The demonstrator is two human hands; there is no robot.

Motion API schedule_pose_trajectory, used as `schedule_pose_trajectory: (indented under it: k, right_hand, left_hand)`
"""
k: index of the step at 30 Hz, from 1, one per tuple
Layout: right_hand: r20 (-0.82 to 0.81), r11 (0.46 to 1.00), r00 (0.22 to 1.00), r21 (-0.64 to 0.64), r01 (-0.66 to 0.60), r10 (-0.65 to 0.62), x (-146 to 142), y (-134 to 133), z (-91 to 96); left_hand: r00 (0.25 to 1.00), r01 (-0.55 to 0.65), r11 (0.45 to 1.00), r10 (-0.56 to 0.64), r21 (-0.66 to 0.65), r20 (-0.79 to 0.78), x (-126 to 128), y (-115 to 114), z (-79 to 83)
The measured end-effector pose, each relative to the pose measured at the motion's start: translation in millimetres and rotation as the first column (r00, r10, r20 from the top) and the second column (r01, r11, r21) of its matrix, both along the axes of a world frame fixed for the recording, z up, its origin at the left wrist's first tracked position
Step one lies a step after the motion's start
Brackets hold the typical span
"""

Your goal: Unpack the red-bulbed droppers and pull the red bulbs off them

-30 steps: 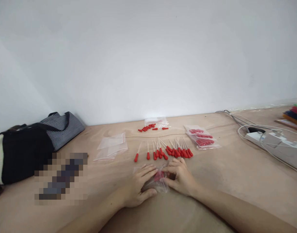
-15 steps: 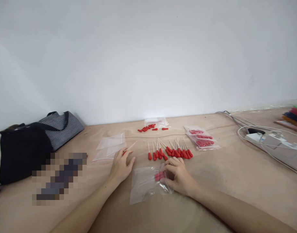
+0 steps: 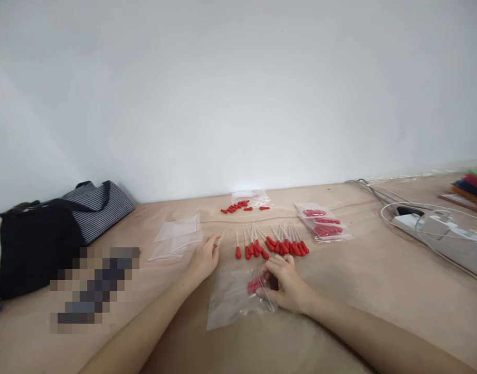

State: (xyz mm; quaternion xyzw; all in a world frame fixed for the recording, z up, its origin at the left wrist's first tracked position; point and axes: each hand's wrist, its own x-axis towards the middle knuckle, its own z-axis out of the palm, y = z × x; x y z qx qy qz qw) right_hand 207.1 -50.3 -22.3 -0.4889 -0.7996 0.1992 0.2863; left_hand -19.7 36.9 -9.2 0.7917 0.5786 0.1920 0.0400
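Note:
My left hand (image 3: 204, 258) lies on the table with its fingers closed round a thin dropper with a red bulb (image 3: 218, 241), just left of the row of red-bulbed droppers (image 3: 271, 242). My right hand (image 3: 287, 283) pinches the open end of a clear plastic bag (image 3: 232, 298) that has red bulbs inside it. The bag lies flat between my two forearms.
Empty clear bags (image 3: 176, 236) lie at the left, loose red caps (image 3: 238, 206) at the back, filled bags (image 3: 324, 223) at the right. A striped dark bag (image 3: 47, 234) sits far left. A power strip with cables (image 3: 433, 226) and coloured items (image 3: 474, 184) are far right.
My left hand left the bag, reached left to the outermost dropper and took hold of it. My right hand stayed on the bag's opening.

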Motion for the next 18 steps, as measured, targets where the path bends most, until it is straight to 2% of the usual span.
schedule_pose_trajectory:
  k: [3, 6, 9, 12, 15, 18]
  right_hand:
    - [0.012, 0.997, 1.0, 0.074, -0.007, 0.006, -0.2, -2.6, -2.1]
    - [0.009, 0.996, 1.0, 0.088, -0.028, 0.027, -0.2, -3.9, -3.2]
    - [-0.005, 0.998, 0.999, 0.059, -0.035, 0.035, -0.2, -3.8, -2.2]
    - [-0.02, 0.998, 0.999, 0.036, -0.049, 0.05, -0.3, -3.5, -0.5]
    - [-0.025, 0.996, 0.997, 0.043, -0.073, 0.074, -0.2, -3.0, -0.2]
    - [-0.012, 0.994, 0.996, 0.055, -0.091, 0.091, 1.0, -2.1, -0.9]
  left_hand:
    - [0.986, 0.05, 0.997, -0.039, -0.061, 0.16, 18.5, -5.3, -4.3]
    - [0.946, 0.122, 0.985, -0.079, -0.121, 0.314, 28.5, -4.8, -10.0]
    - [0.893, 0.196, 0.966, -0.106, -0.166, 0.438, 27.8, -4.8, -13.2]
    - [0.853, 0.239, 0.951, -0.108, -0.198, 0.51, 19.0, -15.1, -11.1]
    - [0.866, 0.306, 0.933, -0.189, -0.191, 0.463, 5.9, -37.3, -5.0]
    - [0.881, 0.441, 0.884, -0.393, -0.156, 0.263, -5.8, -59.5, 0.4]
